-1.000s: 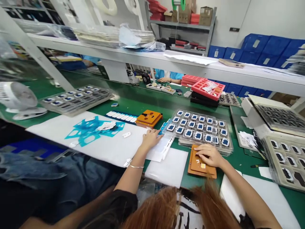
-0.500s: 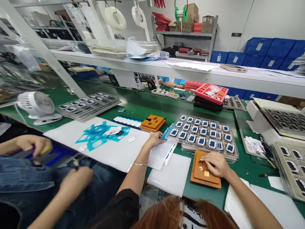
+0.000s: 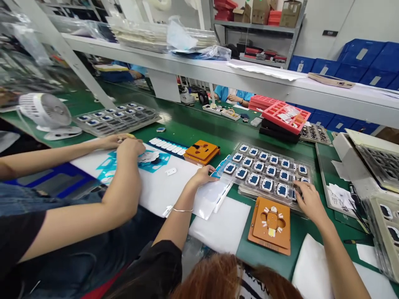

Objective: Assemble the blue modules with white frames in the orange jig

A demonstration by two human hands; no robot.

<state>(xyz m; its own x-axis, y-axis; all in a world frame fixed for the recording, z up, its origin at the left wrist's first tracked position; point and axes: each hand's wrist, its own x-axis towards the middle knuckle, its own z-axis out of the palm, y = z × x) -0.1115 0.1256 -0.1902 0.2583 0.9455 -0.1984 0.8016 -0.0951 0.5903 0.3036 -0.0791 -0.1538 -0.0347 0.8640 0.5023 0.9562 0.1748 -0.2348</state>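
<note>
My left hand (image 3: 204,176) pinches the edge of a thin sheet with blue and white patches (image 3: 222,166), above a translucent white sheet (image 3: 210,197). My right hand (image 3: 308,199) has its fingers apart at the right edge of the upper clear plastic tray (image 3: 260,189); what lies under the fingertips is partly hidden. Rows of white-framed parts with dark blue centres (image 3: 267,184) sit in this tray, which lies on others. Just in front, an orange fixture (image 3: 270,241) holds small white pieces and a yellow one around its recesses.
At the left, a co-worker's hands (image 3: 127,143) work over blue film (image 3: 152,164). A second orange fixture (image 3: 202,152) stands behind my left hand. A white fan (image 3: 45,110) and another parts tray (image 3: 118,118) are further left. Red trays (image 3: 285,116) stack at the back.
My right hand has left the orange fixture and moved up and right to the clear tray. My left hand stays at the sheet. The co-worker's hands have moved from the lap to the blue film.
</note>
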